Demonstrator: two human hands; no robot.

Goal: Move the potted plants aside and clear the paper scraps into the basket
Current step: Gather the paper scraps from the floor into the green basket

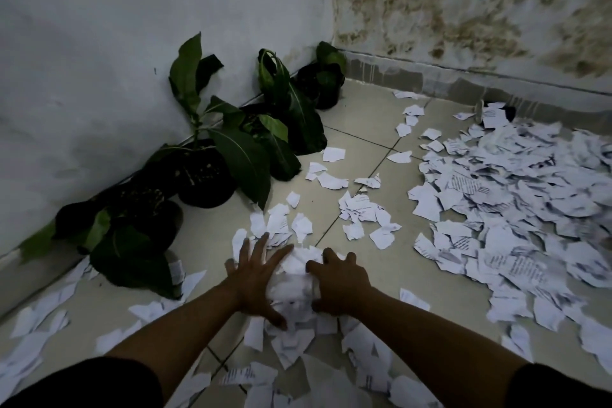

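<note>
A bunch of paper scraps is being pressed between the left hand, fingers spread wide, and the right hand, fingers curled onto it. Leafy plants are being held in black pots left of the bunch, along the wall.

Two hands in shot: left hand and right hand, with one bunched wad of paper between them. Along the left wall, count the potted plants: one nearest, two, three, and a fourth tucked in the far corner. Four pots. Paper scraps? Far too many to count: one big heap on the right, dozens more loose pieces scattered over the floor tiles. Two walls meet at one corner.
</note>
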